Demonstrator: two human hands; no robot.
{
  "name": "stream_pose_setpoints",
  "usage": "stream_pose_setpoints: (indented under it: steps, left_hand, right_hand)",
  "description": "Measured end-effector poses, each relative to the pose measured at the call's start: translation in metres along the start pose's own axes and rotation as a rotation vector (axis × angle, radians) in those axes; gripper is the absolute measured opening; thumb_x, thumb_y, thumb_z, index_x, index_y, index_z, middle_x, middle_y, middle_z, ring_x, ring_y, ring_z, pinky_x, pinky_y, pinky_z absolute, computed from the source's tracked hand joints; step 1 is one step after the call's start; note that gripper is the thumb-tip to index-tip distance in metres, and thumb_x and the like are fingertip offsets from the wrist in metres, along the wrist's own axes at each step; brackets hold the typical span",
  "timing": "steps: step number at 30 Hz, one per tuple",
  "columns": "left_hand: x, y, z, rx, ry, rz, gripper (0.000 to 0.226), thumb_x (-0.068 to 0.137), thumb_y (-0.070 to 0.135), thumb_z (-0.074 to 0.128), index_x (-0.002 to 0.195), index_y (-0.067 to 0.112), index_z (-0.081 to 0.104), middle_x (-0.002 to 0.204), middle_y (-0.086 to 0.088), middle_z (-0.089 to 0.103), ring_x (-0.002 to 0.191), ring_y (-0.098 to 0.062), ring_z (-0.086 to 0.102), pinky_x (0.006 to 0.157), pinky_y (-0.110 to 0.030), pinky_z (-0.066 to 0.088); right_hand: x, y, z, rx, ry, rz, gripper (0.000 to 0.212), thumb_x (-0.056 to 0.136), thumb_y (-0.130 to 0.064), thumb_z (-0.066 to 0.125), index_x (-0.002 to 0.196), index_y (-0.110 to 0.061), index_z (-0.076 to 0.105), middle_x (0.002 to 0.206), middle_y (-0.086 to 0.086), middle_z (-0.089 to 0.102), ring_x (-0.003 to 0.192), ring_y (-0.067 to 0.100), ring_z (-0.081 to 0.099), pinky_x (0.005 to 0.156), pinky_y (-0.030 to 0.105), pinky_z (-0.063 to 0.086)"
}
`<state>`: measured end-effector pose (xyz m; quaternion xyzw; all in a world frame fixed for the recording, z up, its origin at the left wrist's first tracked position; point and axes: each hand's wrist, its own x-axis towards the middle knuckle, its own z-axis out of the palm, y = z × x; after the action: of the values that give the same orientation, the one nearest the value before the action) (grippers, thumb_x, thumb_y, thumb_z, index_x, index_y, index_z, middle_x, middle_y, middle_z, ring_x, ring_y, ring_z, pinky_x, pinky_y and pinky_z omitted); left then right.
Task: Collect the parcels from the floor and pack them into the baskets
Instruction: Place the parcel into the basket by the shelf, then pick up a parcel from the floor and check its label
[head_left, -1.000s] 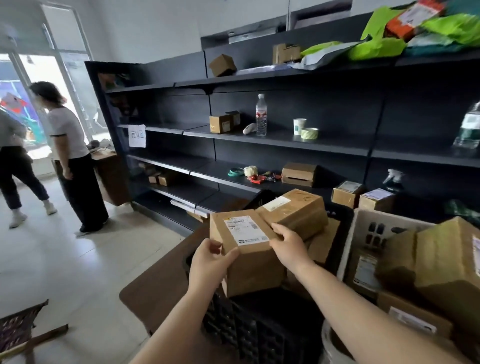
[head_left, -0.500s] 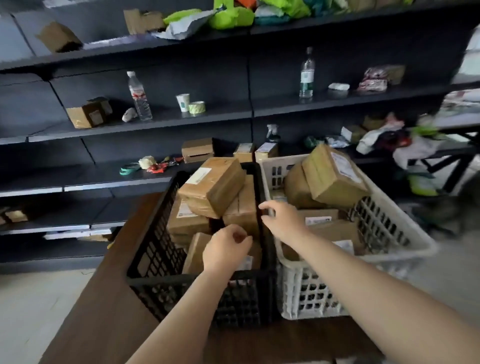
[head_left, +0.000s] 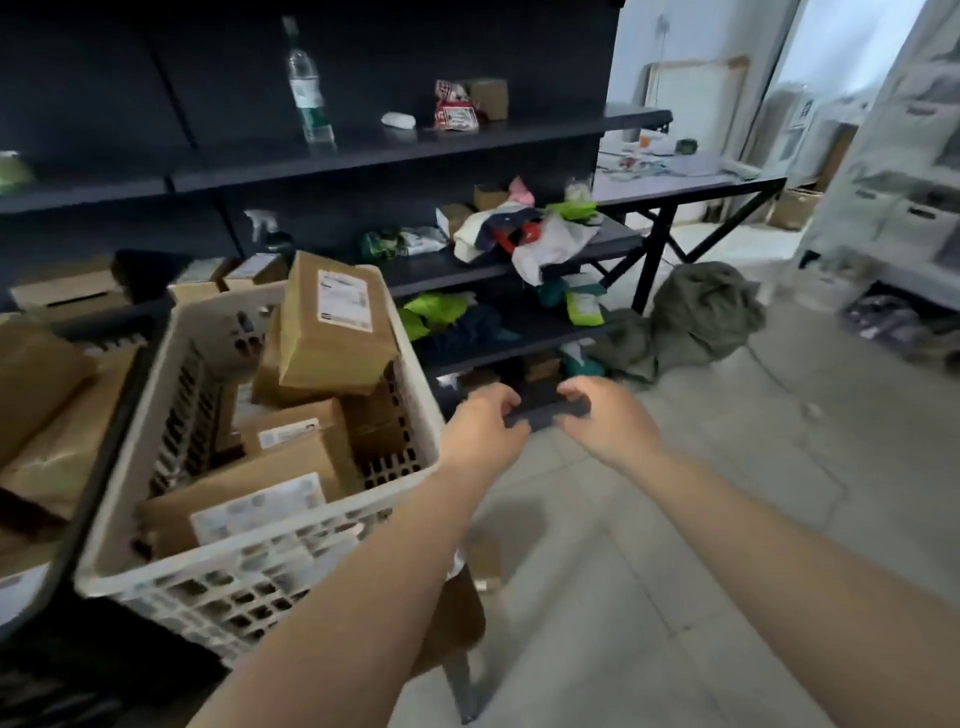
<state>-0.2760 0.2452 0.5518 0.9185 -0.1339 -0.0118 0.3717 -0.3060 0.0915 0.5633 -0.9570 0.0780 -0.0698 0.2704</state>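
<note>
Our left hand (head_left: 485, 423) and right hand (head_left: 605, 418) hang side by side in the air, fingers loosely curled, holding nothing, just right of the white basket (head_left: 270, 566) piled with brown parcels (head_left: 332, 325). We judge we are between loads; next we must find another parcel on the floor (head_left: 727, 519).

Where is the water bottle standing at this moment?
In the head view the water bottle stands upright on the upper dark shelf, upper left of centre, left of a small white object and a red-and-white packet.
</note>
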Motion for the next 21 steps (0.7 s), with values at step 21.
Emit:
stream_pose_setpoints:
  steps: [21]
  left_hand:
    - [0.25,-0.147,0.229,-0.296,0.127,-0.857,0.024,0.088,0.013,0.053,0.112,0.019,0.055,0.112,-0.001,0.058,0.102,-0.022,0.056,0.07,-0.021,0.037]
  right_hand:
    - [0.324,0.169,0.185,-0.082,-0.697,-0.147,0.047,0.086,-0.029,0.06,0.131,-0.019,0.049,0.129,0.0,0.054,0.118,0.018,0.049,0.095,0.03,0.041]
